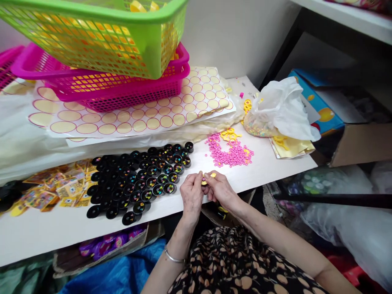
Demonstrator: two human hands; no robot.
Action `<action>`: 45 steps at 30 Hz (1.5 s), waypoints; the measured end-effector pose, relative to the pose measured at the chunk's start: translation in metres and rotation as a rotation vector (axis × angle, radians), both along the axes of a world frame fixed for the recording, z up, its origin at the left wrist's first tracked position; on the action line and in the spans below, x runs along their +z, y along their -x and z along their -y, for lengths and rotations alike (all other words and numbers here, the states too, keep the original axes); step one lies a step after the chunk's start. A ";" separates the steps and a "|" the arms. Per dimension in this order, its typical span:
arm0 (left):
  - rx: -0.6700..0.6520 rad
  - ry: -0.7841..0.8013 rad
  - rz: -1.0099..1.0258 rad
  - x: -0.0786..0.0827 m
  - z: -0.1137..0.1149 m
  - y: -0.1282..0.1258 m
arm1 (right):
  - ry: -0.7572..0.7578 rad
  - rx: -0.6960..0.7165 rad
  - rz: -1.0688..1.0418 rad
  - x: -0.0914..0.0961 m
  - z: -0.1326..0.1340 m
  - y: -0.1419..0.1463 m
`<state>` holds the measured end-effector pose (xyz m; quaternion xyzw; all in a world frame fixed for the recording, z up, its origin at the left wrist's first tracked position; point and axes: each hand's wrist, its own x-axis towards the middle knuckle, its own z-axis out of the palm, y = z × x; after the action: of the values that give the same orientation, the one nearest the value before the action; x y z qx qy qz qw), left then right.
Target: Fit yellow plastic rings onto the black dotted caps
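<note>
My left hand (191, 192) and my right hand (223, 190) meet at the table's front edge, fingertips pinched together. Between them is a small yellow plastic piece (204, 183) with a pink spot at its centre; fingers cover much of it. A yellow tip (213, 174) also shows at my right fingers, perhaps part of the same piece. Just beyond my hands lies a spread pile of tiny pink pieces (234, 157), with several yellow ring-shaped pieces (229, 134) at its back. Left of my hands stand rows of small black cups (152, 182) with coloured bits inside.
A green basket (171, 36) of yellow parts sits on a pink basket (122, 87), over sheets of round stickers (128, 118). Small printed packets (67, 185) lie at left. At right are a white plastic bag (281, 108) and a cardboard box (355, 141). Purple items (107, 245) sit below.
</note>
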<state>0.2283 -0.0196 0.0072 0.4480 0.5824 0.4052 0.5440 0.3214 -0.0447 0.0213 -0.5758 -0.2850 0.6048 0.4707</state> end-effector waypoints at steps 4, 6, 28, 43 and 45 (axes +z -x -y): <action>0.020 0.066 0.078 -0.003 -0.001 -0.002 | 0.030 -0.001 -0.015 -0.005 0.000 -0.002; 0.016 0.070 0.090 -0.004 -0.002 -0.004 | 0.047 0.009 -0.037 -0.007 -0.001 -0.004; -0.446 -0.607 -0.178 0.042 0.032 0.014 | -0.172 0.104 -0.316 0.019 0.058 -0.055; -0.545 -0.963 -0.336 0.045 0.065 -0.002 | -0.293 0.255 -0.140 0.028 0.083 -0.054; -0.566 -1.007 -0.336 0.041 0.068 -0.001 | -0.274 0.279 -0.122 0.031 0.086 -0.056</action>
<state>0.2295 -0.0876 0.0478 0.8462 0.2549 0.3942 0.2522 0.3773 -0.1310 0.0519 -0.4235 -0.4127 0.6533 0.4727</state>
